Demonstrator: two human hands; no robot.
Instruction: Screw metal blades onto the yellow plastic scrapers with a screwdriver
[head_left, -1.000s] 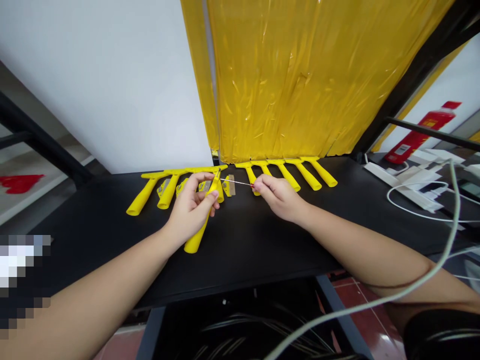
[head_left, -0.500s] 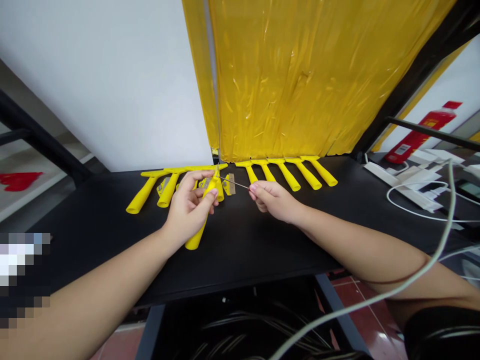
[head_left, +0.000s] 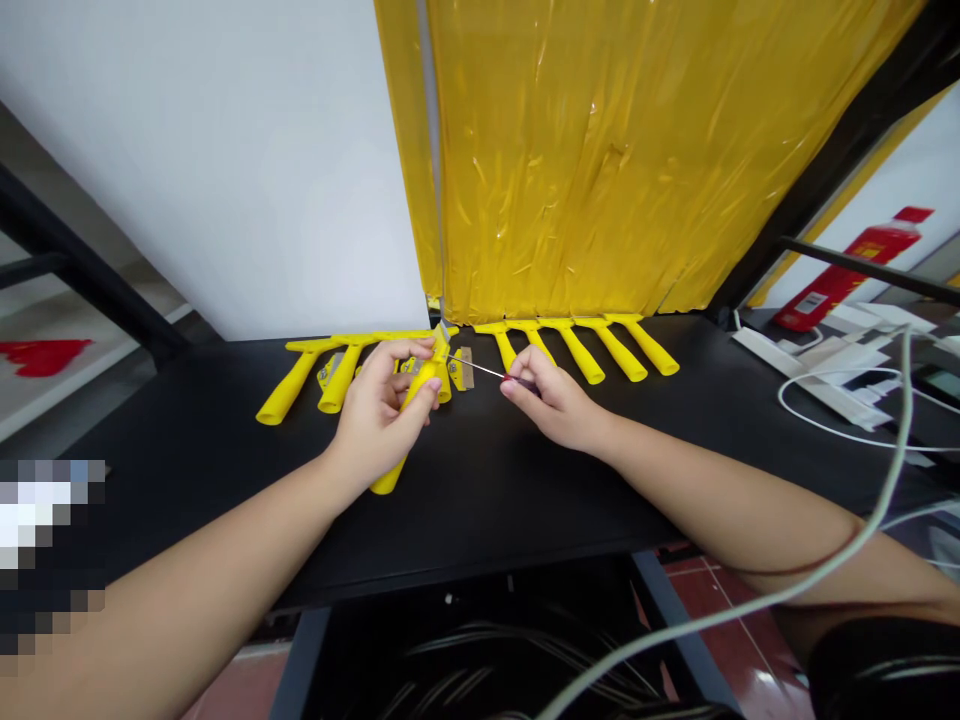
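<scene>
My left hand [head_left: 386, 405] is wrapped round a yellow scraper [head_left: 391, 474], its hollow handle end pointing down toward me. In my right hand [head_left: 559, 400] is a screwdriver [head_left: 480, 369] with a dark handle, pinched between thumb and fingers. The thin shaft reaches left to the scraper's head, where the tip seems to touch; the exact contact is too small to make out. Behind my left hand lie more yellow scrapers [head_left: 283, 392] and small yellow pieces with metal blades [head_left: 466, 368], partly hidden by my fingers.
Several yellow scrapers [head_left: 583, 352] lie in a row along the back of the black table [head_left: 517, 500]. A red bottle [head_left: 855, 265], white power strips [head_left: 810, 375] and cables are at the right. A pale cable [head_left: 750, 598] hangs across my right forearm. Yellow film [head_left: 570, 160] covers the panel behind.
My right hand has turned and its grip has shifted, so the screwdriver's dark handle now shows. The scraper's head in my left hand has turned slightly.
</scene>
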